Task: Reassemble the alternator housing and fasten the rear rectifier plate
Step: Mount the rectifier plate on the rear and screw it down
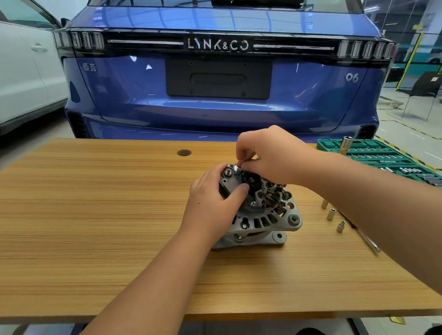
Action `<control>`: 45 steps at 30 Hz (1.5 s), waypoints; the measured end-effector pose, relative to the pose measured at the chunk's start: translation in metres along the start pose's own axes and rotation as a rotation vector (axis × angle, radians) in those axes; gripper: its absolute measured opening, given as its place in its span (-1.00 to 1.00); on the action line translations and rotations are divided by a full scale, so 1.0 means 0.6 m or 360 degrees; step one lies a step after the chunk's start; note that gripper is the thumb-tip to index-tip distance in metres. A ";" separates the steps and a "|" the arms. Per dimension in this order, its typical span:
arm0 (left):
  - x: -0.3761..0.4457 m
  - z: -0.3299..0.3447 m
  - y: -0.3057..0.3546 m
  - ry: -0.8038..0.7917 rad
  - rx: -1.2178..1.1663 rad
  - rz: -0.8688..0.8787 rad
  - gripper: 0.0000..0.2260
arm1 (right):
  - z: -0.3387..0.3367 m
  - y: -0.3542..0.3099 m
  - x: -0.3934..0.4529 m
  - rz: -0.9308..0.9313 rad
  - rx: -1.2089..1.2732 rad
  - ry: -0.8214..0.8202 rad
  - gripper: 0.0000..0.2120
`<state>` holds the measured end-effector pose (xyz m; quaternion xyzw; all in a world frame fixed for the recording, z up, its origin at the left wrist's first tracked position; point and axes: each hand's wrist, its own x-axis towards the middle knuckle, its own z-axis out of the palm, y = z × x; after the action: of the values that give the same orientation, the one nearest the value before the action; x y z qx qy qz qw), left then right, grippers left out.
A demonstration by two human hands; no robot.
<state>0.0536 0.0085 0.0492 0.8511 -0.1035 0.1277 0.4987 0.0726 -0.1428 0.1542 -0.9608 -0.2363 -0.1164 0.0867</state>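
1. Alternator (260,212) sits on worktop (81,210), rear face up.
2. Left hand (212,198) grip clamps its housing.
3. Right hand (271,159) grip pinches a small fastener at the top edge.
4. Blue car (219,90) behind reads "LYNK&CO", "06".

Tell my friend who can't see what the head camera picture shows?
Two hands work on a metal car part on a wooden table: the left hand steadies it, the right hand pinches something small on top. A green tool tray and blue car sit beyond.

Bright overhead light — warped edges
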 end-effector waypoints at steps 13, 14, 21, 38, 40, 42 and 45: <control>0.000 0.000 0.000 0.0006 0.0009 -0.0009 -0.45 | -0.016 -0.020 0.029 0.0040 -0.0238 -0.0106 -0.85; -0.001 0.000 0.000 0.0007 0.0011 -0.0007 -0.45 | -0.017 -0.020 0.029 0.0028 -0.0253 -0.0117 -0.86; -0.001 -0.001 0.002 0.0025 -0.0003 -0.0003 -0.47 | -0.026 -0.012 0.033 0.0039 -0.0135 -0.0120 -0.88; 0.005 0.003 -0.009 0.0057 -0.0013 0.0039 -0.52 | -0.027 -0.009 0.048 -0.0088 -0.0219 -0.0222 -0.86; 0.005 0.002 -0.009 0.0058 -0.0008 0.0039 -0.53 | -0.027 -0.012 0.049 -0.0122 -0.0279 -0.0200 -0.85; 0.005 0.003 -0.008 0.0056 0.0002 0.0031 -0.52 | -0.025 -0.015 0.049 -0.0143 -0.0301 -0.0159 -0.84; 0.004 0.002 -0.007 0.0059 0.0011 0.0033 -0.54 | -0.019 -0.018 0.045 -0.0201 -0.0322 -0.0136 -0.80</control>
<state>0.0575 0.0095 0.0458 0.8491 -0.1026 0.1490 0.4962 0.0887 -0.1242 0.1735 -0.9519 -0.2868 -0.1038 -0.0284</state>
